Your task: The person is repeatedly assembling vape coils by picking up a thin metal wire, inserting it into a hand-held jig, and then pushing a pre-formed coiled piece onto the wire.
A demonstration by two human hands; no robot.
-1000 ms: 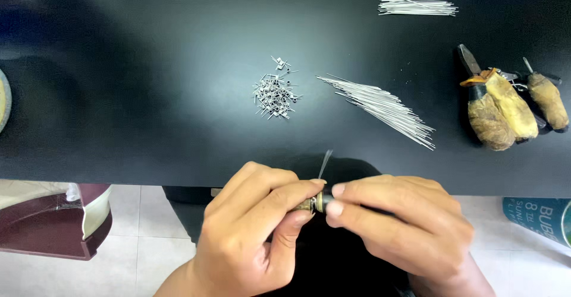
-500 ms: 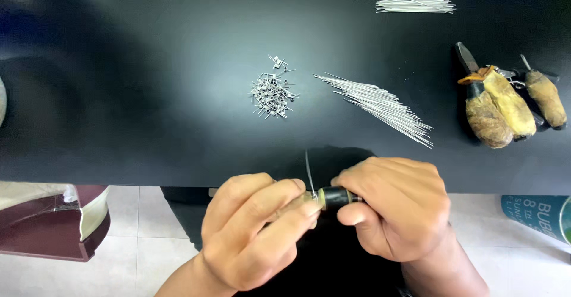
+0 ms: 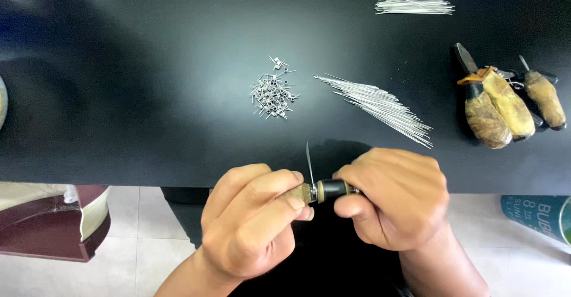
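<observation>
I am looking down at a black desk [image 3: 148, 95] from above, with my two hands just off its near edge.

At the left, below the near edge, a dark red and cream object [image 3: 53, 220] sits on the pale floor.

My left hand [image 3: 250, 220] is curled closed, its thumb and forefinger pinching the tan end of a small winding tool [image 3: 324, 191]. A thin wire [image 3: 309, 165] stands up from the tool, right at the near edge of the desk. My right hand [image 3: 395, 205] is closed around the tool's dark barrel on the other side, so the two hands nearly meet over it.

To do this well, I judge that the left pinch should stay firm and steady while the right hand turns, keeping the wire taut and square to the tool so the turns lie close together.

Near the middle of the desk lies a small heap of tiny metal coils [image 3: 272, 92]. Just right of it, a fan of straight wires [image 3: 380, 107] slants toward the near edge. Another bundle of straight wires [image 3: 415, 5] lies near the far right corner. By the right edge rest pliers [image 3: 493, 107] with worn, tan-wrapped handles.
</observation>
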